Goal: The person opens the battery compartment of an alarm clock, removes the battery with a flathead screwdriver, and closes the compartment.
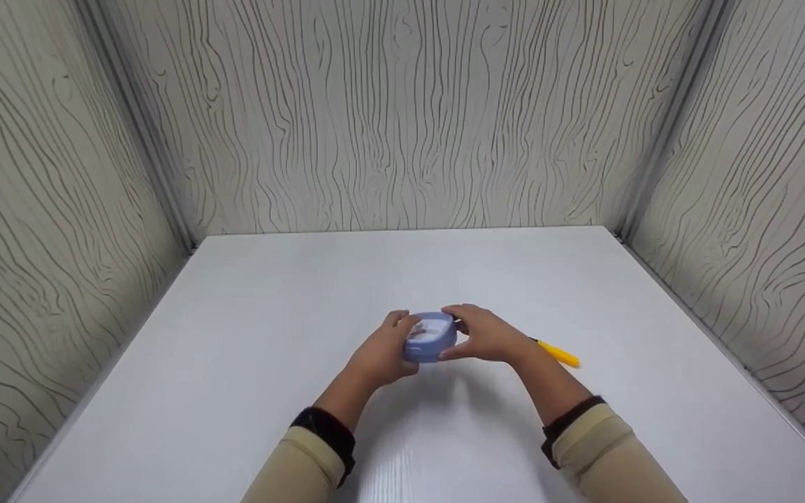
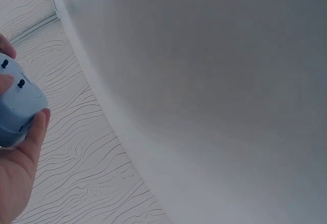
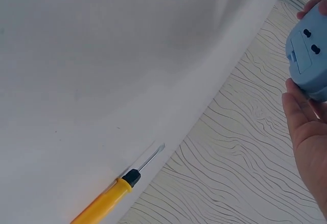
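A small light-blue alarm clock (image 1: 432, 344) is held above the table, its white face tilted up in the head view. My left hand (image 1: 379, 354) grips its left side. At the right side, my right hand (image 1: 489, 335) pinches it, with fingers at the top edge and thumb lower down. Black knobs show on the back of the clock (image 2: 23, 101) in the left wrist view. The right wrist view shows the same back of the clock (image 3: 301, 55), including a rectangular battery cover. Parts of both hands are cut off in the wrist views.
A yellow screwdriver (image 1: 557, 353) with a black collar lies on the white table (image 1: 270, 293), right of the hands and partly behind the right wrist. Wood-grain patterned panels (image 1: 402, 126) stand at the back and both sides.
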Motion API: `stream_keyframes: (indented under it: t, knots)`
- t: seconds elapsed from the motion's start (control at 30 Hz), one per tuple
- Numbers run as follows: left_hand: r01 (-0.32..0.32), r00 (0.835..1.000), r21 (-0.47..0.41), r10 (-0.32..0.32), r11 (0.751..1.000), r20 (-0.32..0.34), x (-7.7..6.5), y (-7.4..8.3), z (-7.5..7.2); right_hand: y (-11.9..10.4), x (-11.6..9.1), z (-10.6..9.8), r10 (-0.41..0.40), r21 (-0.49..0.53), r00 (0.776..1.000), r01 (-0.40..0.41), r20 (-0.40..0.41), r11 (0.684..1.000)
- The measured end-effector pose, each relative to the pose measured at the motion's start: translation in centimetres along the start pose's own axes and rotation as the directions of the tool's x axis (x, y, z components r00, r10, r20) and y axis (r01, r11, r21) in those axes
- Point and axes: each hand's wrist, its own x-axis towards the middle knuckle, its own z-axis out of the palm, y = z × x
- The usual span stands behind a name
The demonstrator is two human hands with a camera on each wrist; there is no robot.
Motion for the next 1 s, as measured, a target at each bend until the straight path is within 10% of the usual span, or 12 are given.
stream_keyframes:
  t: [0.47,1.0]
  knots:
    - [-0.046,0.993,-0.049,0.041,0.998,-0.108,-0.55,0.12,-0.21,0.64,-0.59,-0.52,0.014,0.231,1.0,-0.019,0.022,0.973]
    - [-0.016,0.999,-0.259,0.004,0.966,-0.045,0.18,-0.17,-0.3,0.61,-0.32,-0.44,0.013,0.117,0.995,-0.001,-0.102,0.993]
